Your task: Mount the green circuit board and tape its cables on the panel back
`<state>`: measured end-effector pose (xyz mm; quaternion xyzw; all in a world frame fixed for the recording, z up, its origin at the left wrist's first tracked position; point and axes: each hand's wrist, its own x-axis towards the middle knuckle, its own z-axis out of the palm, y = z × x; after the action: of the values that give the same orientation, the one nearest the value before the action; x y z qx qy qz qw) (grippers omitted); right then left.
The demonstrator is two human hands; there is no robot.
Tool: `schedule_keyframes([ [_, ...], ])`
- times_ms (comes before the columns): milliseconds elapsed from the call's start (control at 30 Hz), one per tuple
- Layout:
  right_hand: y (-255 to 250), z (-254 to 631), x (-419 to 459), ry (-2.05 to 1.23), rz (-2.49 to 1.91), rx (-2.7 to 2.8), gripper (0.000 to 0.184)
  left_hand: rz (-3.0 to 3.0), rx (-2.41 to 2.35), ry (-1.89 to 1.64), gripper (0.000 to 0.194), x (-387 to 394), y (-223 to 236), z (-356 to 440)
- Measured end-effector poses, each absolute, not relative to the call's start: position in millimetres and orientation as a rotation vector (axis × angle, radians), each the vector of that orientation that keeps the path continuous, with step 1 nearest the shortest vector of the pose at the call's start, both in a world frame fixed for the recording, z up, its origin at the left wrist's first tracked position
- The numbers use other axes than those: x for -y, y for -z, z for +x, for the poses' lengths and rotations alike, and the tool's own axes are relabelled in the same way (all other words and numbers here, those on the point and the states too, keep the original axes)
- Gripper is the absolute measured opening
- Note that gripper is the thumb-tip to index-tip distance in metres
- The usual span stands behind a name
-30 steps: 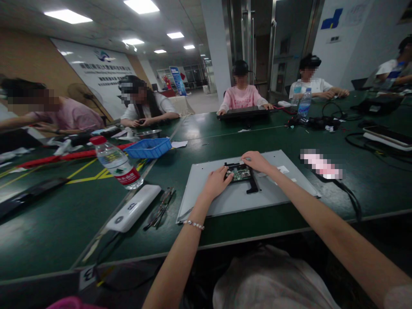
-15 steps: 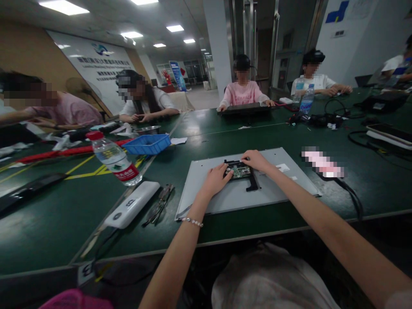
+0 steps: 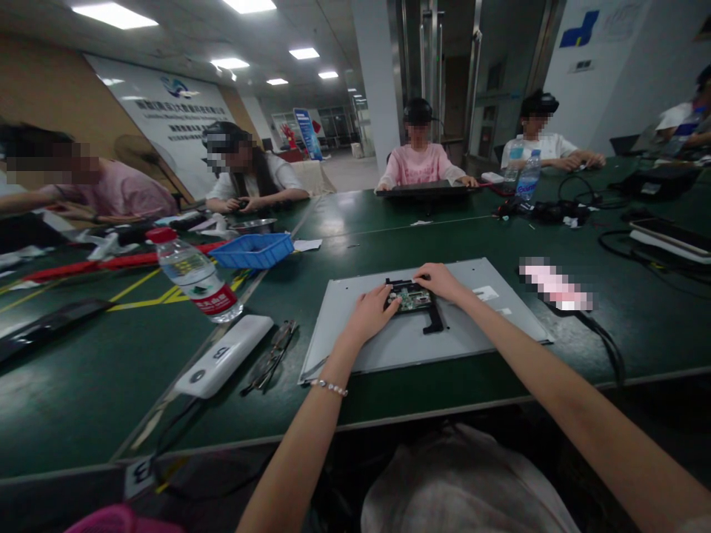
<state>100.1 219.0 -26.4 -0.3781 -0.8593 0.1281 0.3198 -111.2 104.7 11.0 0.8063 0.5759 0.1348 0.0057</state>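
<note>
A flat grey panel [image 3: 478, 318] lies on the green table in front of me. On its middle sits a small green circuit board [image 3: 414, 299] in a black bracket [image 3: 434, 320]. My left hand [image 3: 371, 313] rests at the board's left edge, fingers curled onto it. My right hand [image 3: 443, 282] lies over the board's right upper corner, fingertips pressed on the bracket. Both hands touch the board; neither lifts it.
A water bottle [image 3: 195, 275], a white flat device [image 3: 224, 356] and folded glasses [image 3: 270, 357] lie to the left. A blue tray [image 3: 252, 250] stands farther back. A black cable [image 3: 600, 333] runs at the right. Several other people sit around the table.
Both hands stay on the circuit board with only slight finger shifts. The camera view has tilted a little.
</note>
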Motion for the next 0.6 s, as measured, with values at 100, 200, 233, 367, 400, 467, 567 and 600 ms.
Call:
schedule_keyframes([
  [100, 25.5, 99.9, -217.5, -0.339, -1.007, 2.266, 0.016, 2.517, -1.800, -0.423, 0.053, -104.6, -11.8, -111.1],
  [200, 23.7, 100.1, -215.3, -0.316, -0.997, 2.274, 0.018, 2.506, -1.813, -0.422, 0.053, -104.6, -12.2, -110.4],
  [233, 23.1, 100.2, -214.6, -0.309, -0.991, 2.277, 0.018, 2.505, -1.816, -0.421, 0.054, -104.6, -12.1, -110.2],
  [367, 21.7, 100.6, -213.2, -0.304, -0.968, 2.280, 0.017, 2.510, -1.823, -0.437, 0.055, -105.1, -10.3, -110.2],
  [400, 21.8, 100.6, -213.3, -0.308, -0.965, 2.277, 0.017, 2.511, -1.828, -0.447, 0.055, -105.2, -10.0, -110.3],
  [467, 22.2, 100.4, -213.5, -0.319, -0.969, 2.267, 0.016, 2.513, -1.838, -0.461, 0.054, -105.3, -9.9, -110.2],
  [567, 23.1, 99.9, -213.9, -0.334, -0.986, 2.259, 0.016, 2.507, -1.846, -0.452, 0.053, -104.4, -11.7, -109.5],
  [600, 23.3, 99.7, -214.0, -0.337, -0.993, 2.256, 0.016, 2.503, -1.848, -0.443, 0.052, -104.0, -12.4, -109.2],
])
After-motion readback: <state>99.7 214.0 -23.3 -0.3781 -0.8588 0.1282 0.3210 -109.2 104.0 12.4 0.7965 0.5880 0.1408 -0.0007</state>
